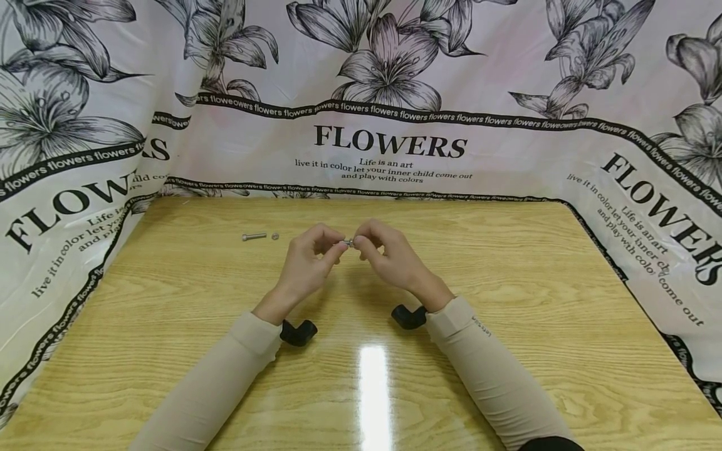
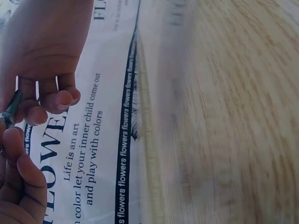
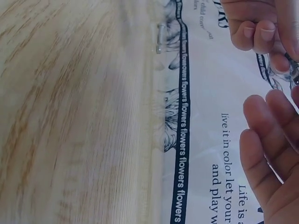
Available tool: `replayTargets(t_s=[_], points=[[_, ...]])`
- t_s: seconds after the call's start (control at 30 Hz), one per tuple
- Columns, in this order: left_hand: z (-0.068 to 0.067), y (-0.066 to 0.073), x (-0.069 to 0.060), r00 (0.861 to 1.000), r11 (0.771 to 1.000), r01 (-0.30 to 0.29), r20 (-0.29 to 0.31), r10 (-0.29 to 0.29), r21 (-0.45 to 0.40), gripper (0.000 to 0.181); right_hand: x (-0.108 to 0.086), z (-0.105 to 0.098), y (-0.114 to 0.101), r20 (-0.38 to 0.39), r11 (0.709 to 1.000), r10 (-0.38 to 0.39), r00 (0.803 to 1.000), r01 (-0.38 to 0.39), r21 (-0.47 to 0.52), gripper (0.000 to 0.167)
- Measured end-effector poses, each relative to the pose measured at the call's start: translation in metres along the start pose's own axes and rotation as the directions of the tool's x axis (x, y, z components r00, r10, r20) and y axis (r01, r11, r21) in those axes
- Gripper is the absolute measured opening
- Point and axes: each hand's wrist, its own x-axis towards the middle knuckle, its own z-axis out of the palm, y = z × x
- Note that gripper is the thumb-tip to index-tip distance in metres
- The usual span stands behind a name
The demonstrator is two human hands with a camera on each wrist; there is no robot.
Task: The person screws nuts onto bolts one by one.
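In the head view my left hand and my right hand meet fingertip to fingertip above the table. Between them is a small metal bolt, pinched by thumb and finger from both sides. The left wrist view shows its dark shank with a wider, hex-shaped part by the left fingertips; the right wrist view catches only a shiny piece at the image edge. Fingertips cover much of it, so I cannot tell which hand grips which part. Left of the hands lie another bolt and a nut.
The wood-grain table reflects a bright light strip near its front. A white flower-printed cloth hangs around the back and both sides. Black wrist mounts stick out beneath the forearms.
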Motion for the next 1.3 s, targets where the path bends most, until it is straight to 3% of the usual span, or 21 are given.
replayTargets(t_s=[0.13,0.27,0.4,0.5,0.73,0.87,1.0,1.3], points=[[0.0006,0.0000,-0.0002,1.000,1.000,-0.002,0.003,0.002,-0.005,0.007,-0.0005,-0.0010,-0.0002,-0.001,1.000,0.023,1.000,-0.023,-0.010,0.009],[0.0003,-0.0001,-0.0003,1.000,1.000,-0.003,0.002,0.003,-0.014,0.008,-0.0009,-0.0010,-0.0006,0.009,1.000,-0.006,1.000,0.006,0.007,0.023],[0.0002,-0.0002,-0.0009,1.000,1.000,0.014,0.000,-0.014,-0.008,0.008,0.0001,0.0001,0.0003,0.011,0.999,-0.046,0.999,0.046,0.007,0.015],[0.0005,-0.0004,-0.0014,1.000,1.000,0.023,-0.002,-0.023,0.004,0.008,0.0002,0.0002,0.0007,0.013,0.999,-0.033,0.999,0.033,-0.010,0.006],[0.0002,0.0003,-0.0010,1.000,1.000,0.013,0.003,-0.013,-0.004,0.008,-0.0005,-0.0005,-0.0002,0.019,1.000,0.024,1.000,-0.024,-0.006,0.011],[-0.0002,0.0000,-0.0007,1.000,1.000,0.015,0.001,-0.015,-0.016,0.008,-0.0007,-0.0006,-0.0003,0.019,1.000,-0.004,1.000,0.004,-0.001,0.018],[-0.0001,-0.0005,-0.0004,1.000,1.000,0.016,-0.003,-0.016,-0.020,0.008,-0.0003,0.0001,0.0009,0.029,0.999,-0.035,0.999,0.035,0.002,0.012],[-0.0004,-0.0003,0.0000,1.000,1.000,0.009,-0.010,-0.009,-0.026,0.009,0.0002,0.0008,0.0017,0.018,1.000,-0.025,1.000,0.026,-0.014,0.015]])
